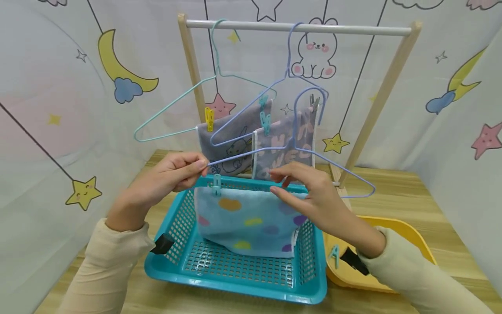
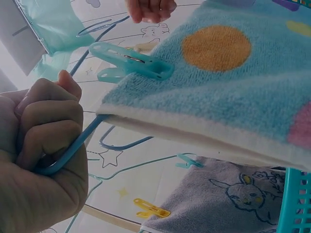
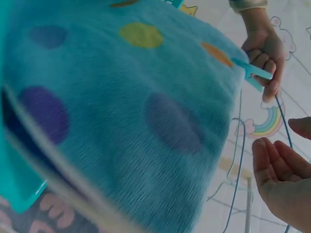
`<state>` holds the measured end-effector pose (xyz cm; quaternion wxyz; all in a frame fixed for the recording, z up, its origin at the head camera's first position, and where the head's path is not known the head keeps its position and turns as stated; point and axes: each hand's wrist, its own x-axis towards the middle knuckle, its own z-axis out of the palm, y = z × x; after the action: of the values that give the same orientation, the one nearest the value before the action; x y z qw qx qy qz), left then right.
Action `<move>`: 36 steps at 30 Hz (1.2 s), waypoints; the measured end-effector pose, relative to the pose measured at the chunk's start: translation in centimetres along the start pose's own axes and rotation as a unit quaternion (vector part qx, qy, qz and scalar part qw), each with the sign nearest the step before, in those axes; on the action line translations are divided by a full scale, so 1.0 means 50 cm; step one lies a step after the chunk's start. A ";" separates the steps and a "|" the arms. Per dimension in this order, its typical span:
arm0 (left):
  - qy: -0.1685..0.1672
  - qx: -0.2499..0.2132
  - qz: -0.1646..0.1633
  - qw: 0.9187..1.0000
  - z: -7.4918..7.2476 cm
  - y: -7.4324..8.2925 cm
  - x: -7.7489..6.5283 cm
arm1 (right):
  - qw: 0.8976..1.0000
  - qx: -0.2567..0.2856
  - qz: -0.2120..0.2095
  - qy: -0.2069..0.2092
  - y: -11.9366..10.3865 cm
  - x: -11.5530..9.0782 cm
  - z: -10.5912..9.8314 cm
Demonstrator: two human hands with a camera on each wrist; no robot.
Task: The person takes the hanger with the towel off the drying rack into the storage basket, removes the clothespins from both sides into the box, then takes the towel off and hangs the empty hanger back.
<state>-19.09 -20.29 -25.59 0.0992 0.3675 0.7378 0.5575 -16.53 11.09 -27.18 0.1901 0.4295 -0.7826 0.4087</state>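
Observation:
My left hand (image 1: 174, 172) grips the left corner of a periwinkle-blue clothes hanger (image 1: 329, 162), fingers curled round the wire in the left wrist view. A light-blue towel (image 1: 251, 226) with coloured spots hangs folded over the hanger's lower bar. One teal clothespin (image 2: 131, 60) clips the towel near its left top corner. My right hand (image 1: 310, 192) hovers by the towel's upper right part, thumb and fingers apart. Between them the right wrist view shows no held thing, with the fingers (image 3: 272, 167) loosely bent.
Behind stands a wooden rack with a white rod (image 1: 353, 29). Two hangers on it carry a grey towel (image 1: 231, 144) and a grey-pink lettered towel (image 1: 286, 139), both pegged. Below is a teal basket (image 1: 235, 288); at right, a yellow tray (image 1: 415, 235) holds a teal clothespin (image 1: 334, 255).

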 end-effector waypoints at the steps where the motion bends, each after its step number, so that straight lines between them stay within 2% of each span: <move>1: 0.001 0.001 -0.004 1.000 0.003 -0.003 0.000 | 1.000 0.005 0.003 -0.006 -0.003 0.005 0.007; 10: -0.005 -0.013 0.008 1.000 0.013 -0.022 0.008 | 0.997 0.020 0.030 -0.066 -0.016 0.039 0.084; 16: -0.014 -0.029 -0.012 0.999 0.019 -0.031 0.009 | 0.994 0.036 0.053 -0.091 -0.003 0.035 0.126; 22: -0.017 -0.022 -0.013 1.000 0.024 -0.038 0.008 | 0.993 0.061 0.068 -0.075 0.001 0.032 0.152; 31: -0.021 -0.030 -0.013 0.999 0.032 -0.049 0.005 | 0.994 0.089 0.058 -0.038 0.002 0.039 0.170; 36: -0.022 -0.034 -0.014 0.999 0.037 -0.056 0.001 | 0.993 0.088 0.071 -0.039 0.001 0.037 0.173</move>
<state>-19.28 -19.19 -28.73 0.1360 0.3659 0.7210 0.5725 -17.16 3.19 -31.15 0.0919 0.4037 -0.7786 0.4716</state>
